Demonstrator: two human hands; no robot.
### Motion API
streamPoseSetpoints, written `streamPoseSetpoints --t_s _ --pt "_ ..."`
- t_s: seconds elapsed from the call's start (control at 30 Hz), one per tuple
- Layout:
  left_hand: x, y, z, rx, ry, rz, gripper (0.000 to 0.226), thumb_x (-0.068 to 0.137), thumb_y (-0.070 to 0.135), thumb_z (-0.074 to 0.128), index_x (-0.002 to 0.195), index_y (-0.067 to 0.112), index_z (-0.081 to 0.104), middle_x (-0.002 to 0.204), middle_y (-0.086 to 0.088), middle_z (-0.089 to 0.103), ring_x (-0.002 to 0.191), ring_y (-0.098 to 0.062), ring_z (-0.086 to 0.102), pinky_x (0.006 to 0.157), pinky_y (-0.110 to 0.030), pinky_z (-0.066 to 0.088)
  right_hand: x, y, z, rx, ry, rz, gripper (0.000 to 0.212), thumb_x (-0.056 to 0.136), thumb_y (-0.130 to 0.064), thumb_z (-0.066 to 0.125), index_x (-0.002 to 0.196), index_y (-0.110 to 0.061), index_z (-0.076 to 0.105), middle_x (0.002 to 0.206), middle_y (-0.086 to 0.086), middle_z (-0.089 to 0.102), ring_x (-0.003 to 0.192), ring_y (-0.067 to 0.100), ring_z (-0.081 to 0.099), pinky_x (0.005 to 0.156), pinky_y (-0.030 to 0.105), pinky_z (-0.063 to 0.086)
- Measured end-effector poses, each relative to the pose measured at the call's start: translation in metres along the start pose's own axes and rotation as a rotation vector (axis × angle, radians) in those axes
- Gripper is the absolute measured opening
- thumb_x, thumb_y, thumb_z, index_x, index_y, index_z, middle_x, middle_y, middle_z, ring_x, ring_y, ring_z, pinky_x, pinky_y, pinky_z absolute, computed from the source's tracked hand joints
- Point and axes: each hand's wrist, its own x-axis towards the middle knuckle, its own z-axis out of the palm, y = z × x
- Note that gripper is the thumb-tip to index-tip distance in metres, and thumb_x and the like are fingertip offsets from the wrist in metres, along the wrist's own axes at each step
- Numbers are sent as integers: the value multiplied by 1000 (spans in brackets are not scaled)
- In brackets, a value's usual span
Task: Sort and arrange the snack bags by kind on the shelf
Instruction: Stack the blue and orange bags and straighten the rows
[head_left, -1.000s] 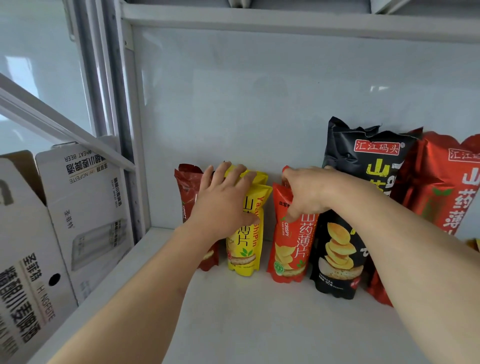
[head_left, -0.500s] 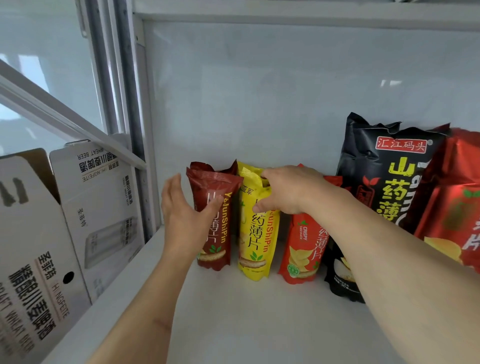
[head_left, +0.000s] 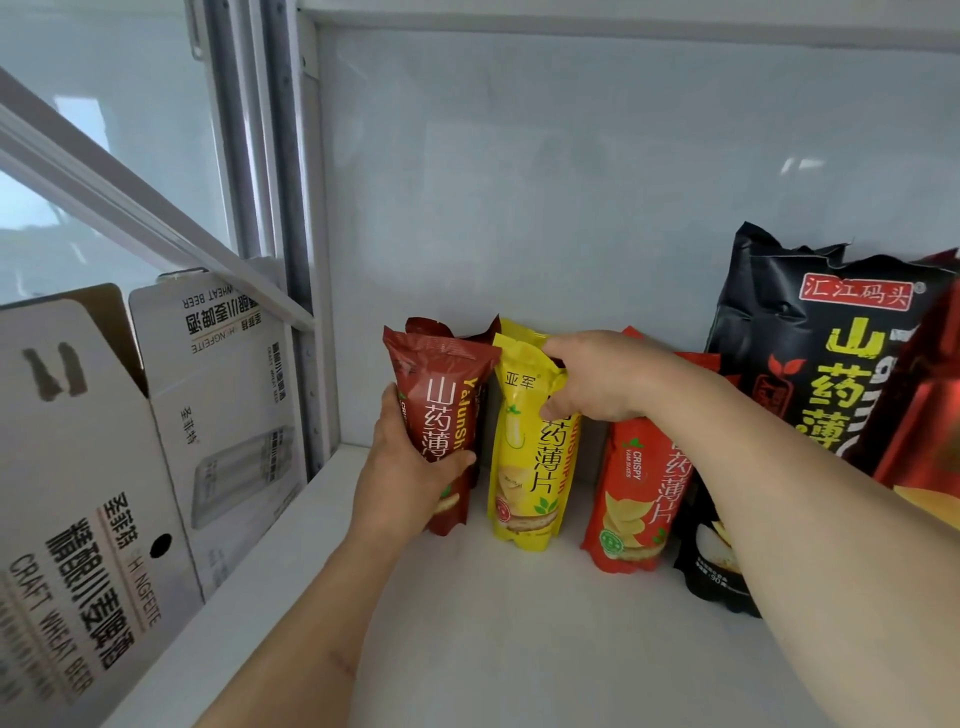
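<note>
I see the left hand wrapped around the dark red bag, upright near the shelf's back left corner. The right hand pinches the yellow bag at its top, just beside it.

Left grip held a dark-red bag with white and yellow lettering. Right grip pinched a yellow bag with red characters and a chip picture. Right of it: bright-red bag with white lettering and yellow chips, then black bag with yellow characters and a red label. Shelf white; cardboard box left of the grips white with black print.
</note>
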Motion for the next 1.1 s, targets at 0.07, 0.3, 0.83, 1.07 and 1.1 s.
streamPoseSetpoints --t_s 0.07,0.3,0.83,1.07,1.1 --pt "-1 1 -1 -14 -13 -10 114 66 43 89 152 38 15 143 4 50 121 -22 58 98 -50 53 1 1 -2 12 -29 13 48 82 -42 76 118 -19 55 121 3 62 94 19 51 75 29 43" --pt "2 -24 -2 -137 -106 -89 128 43 65 90 147 54 16 141 8 52 121 -20 61 91 -50 57 19 -12 -21 208 101 -41 69 86 -53 67 142 -18 47 143 3 53 126 20 53 105 34 43" --pt "-4 -43 -7 -16 -215 -128 98 65 42 89 146 37 33 131 15 60 116 -10 61 102 -42 52 118 -55 -23 180 -36 -147 37 92 -47 64 121 -25 71 119 -3 69 105 15 60 93 29 48" --pt "-1 -43 -11 31 -174 -121 99 68 42 89 148 34 31 135 12 58 118 -11 60 102 -41 52 133 -63 -20 141 -14 -129 35 94 -42 62 120 -20 71 123 1 65 109 21 58 83 26 43" --pt "-1 -42 -12 38 -171 -122 99 69 42 88 149 34 31 136 12 57 119 -12 59 102 -41 52 134 -63 -19 154 -9 -128 35 94 -42 62 120 -21 71 123 1 65 108 20 57 82 26 42"
